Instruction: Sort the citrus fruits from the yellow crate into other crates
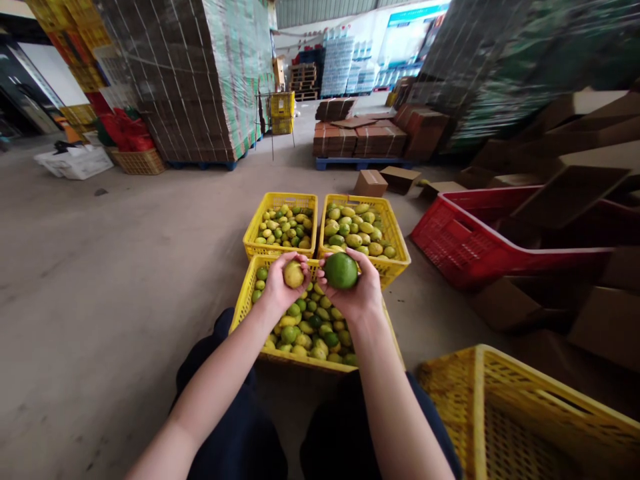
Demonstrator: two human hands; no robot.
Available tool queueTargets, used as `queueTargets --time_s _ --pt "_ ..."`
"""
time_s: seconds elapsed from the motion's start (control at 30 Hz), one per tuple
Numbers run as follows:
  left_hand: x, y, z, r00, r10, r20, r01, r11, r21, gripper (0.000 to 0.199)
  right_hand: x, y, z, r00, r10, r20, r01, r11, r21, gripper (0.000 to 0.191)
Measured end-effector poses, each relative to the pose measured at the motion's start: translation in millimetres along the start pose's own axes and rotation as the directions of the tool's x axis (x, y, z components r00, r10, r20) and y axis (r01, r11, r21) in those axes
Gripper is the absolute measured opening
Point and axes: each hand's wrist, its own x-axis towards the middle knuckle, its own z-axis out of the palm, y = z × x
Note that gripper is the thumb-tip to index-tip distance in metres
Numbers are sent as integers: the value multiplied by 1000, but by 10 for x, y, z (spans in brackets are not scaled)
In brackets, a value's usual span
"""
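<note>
My left hand [283, 283] holds a small yellow fruit [293, 274], its fingers curled round it. In my right hand [361, 291] lies a larger dark green fruit [341, 271]. Both hands are raised side by side, slightly apart, over the near yellow crate [242, 308], which is full of green and yellow fruits [307, 333]. Just beyond stand two more yellow crates: the left one [249, 248] holds small yellow and green fruits [285, 227], the right one [403, 257] larger yellow-green fruits [353, 227].
A yellow crate [480, 400] stands at the lower right. Behind it are a red crate [445, 237] and loose cardboard boxes [607, 320]. Flattened cartons [357, 140] lie on a blue pallet [350, 163] farther back. Tall wrapped stacks [185, 80] rise at both sides.
</note>
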Motion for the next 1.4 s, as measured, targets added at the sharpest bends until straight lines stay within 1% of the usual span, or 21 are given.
queueTargets --time_s 0.13,0.23,0.43,0.53,0.63,0.77,0.83,1.07,1.17,1.3,1.4 --pt "8 6 -18 1000 -21 8 21 999 -41 17 8 7 10 1000 -8 18 8 1000 30 18" --pt "-8 14 -14 999 -39 22 40 998 -40 22 8 5 16 1000 -9 24 8 1000 26 19" --pt "-28 6 -16 999 -40 27 39 999 29 25 29 -4 -33 985 -27 169 33 999 -36 20" --pt "-39 -1 -5 999 -12 51 7 996 88 27 43 -6 -56 979 -13 203 30 996 -79 19" --pt "-53 -6 16 996 15 84 -29 986 163 29 43 3 -52 981 -27 193 55 988 -141 20" --pt "-70 -14 42 994 31 101 -56 967 250 33 28 23 -38 979 -78 187 121 966 -230 21" --pt "-74 -19 49 993 41 109 -70 958 278 34 19 26 -39 980 -85 182 130 959 -253 22" --pt "-76 -29 48 990 56 127 -96 939 331 35 -8 8 -32 986 -107 128 138 954 -265 23" --pt "-76 -36 57 991 57 122 -98 926 364 35 -10 9 -29 987 -101 128 132 956 -262 22" --pt "-54 -30 61 995 59 78 -84 927 365 37 9 13 -48 988 -63 138 92 972 -217 21" --pt "-8 -18 39 999 31 -38 -21 972 234 31 39 20 -62 997 -17 81 28 991 -131 19"
